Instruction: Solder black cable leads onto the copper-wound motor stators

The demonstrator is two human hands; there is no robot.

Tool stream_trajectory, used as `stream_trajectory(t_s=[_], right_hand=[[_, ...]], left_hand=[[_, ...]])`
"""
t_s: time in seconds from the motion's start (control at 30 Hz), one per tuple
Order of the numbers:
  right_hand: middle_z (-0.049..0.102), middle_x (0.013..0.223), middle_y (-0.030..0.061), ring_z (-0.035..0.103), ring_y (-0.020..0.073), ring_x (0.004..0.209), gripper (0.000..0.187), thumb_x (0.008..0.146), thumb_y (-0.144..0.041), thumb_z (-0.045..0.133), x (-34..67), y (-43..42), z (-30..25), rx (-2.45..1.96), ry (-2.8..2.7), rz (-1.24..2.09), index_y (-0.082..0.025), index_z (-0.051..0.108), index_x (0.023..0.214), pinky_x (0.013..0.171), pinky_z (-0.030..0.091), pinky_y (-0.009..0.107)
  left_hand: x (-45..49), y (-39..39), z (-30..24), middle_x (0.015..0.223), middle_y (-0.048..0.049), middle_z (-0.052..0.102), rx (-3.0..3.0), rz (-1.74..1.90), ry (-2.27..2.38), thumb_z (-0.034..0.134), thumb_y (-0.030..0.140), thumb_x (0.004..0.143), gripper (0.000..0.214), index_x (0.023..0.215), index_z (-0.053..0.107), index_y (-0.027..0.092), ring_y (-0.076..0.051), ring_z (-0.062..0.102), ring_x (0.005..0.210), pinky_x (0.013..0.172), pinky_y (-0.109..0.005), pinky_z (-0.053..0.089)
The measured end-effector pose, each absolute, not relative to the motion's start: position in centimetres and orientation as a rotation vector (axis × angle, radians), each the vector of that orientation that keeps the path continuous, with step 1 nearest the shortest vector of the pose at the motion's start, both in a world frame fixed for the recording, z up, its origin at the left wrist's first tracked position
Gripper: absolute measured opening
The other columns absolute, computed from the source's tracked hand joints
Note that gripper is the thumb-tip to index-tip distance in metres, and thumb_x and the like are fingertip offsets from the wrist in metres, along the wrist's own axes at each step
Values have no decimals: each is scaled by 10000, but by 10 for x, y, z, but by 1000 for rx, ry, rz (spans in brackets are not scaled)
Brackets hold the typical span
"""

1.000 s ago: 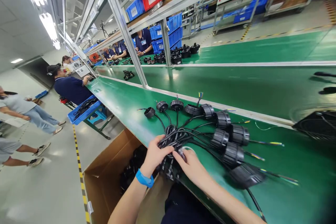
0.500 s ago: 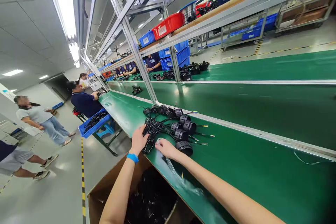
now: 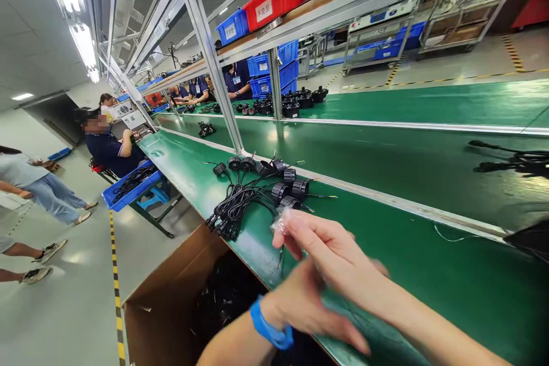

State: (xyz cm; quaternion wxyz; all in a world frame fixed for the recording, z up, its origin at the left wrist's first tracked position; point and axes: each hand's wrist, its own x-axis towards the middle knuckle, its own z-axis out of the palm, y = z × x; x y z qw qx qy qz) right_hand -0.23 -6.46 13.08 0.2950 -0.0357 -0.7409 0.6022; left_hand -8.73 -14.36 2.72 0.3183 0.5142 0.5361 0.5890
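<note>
My right hand (image 3: 330,240) is closed on a crumpled piece of clear plastic film (image 3: 281,222), held above the green bench. Below it and partly behind it is my left hand (image 3: 309,303), blue band on the wrist, blurred by motion, its fingers stretched out to the lower right. Nothing shows in the left hand. Just beyond both hands, a bundle of black cables (image 3: 235,206) lies on the bench, joined to several black ribbed caps (image 3: 300,187) with bare wire ends sticking out.
A cardboard box (image 3: 158,291) with dark contents stands against the bench's near edge. Behind the bench runs a green conveyor (image 3: 364,148) carrying black cables (image 3: 514,159) at right. A metal post (image 3: 214,68) rises beyond the caps. Co-workers sit farther along the line.
My left hand has let go of the cable bundle and swung right, under my right hand. The right hand has lifted the film nearer to me. Cables have appeared on the conveyor at right.
</note>
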Motion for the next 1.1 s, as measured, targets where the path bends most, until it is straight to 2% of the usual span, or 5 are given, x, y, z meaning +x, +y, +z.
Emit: stream_trajectory(t_s=[0.2,0.5,0.73,0.9,1.1], right_hand=[[547,668,17,516,155,640,526,939,-646,510,13,-41,88,-420,-1881,1376,-187,677,742,611,417,266],[606,733,18,536,119,664,532,683,-632,790,19,-71,36,-446,-1226,2286,-126,654,779,695,419,259],[483,652,-49,415,91,627,49,753,-174,575,68,-48,48,-449,-1844,1753,-152,585,711,584,337,213],[518,657,-43,424,86,620,135,735,-189,562,106,-36,55,-399,-1849,1844,-126,677,768,595,344,218],[624,1104,70,583,191,1033,538,737,-477,763,107,-41,43,-593,-1206,1520,-208,616,1180,923,455,325]], left_hand=[[-69,-148,33,672,-23,500,1150,1936,1616,690,607,819,507,600,622,155,-133,472,657,654,-278,447],[-76,-113,72,505,81,205,721,2224,1058,606,420,915,433,618,380,199,-83,199,438,418,-201,266],[-74,-88,46,820,-67,631,2188,1604,1470,476,516,971,418,870,704,180,-164,608,731,602,-247,488],[-61,-85,35,565,38,515,2572,1718,1485,688,145,857,230,654,586,175,-79,459,489,487,-202,348],[-9,-65,59,619,51,429,1532,2411,1750,706,245,860,361,601,465,172,-86,396,576,561,-216,346]])
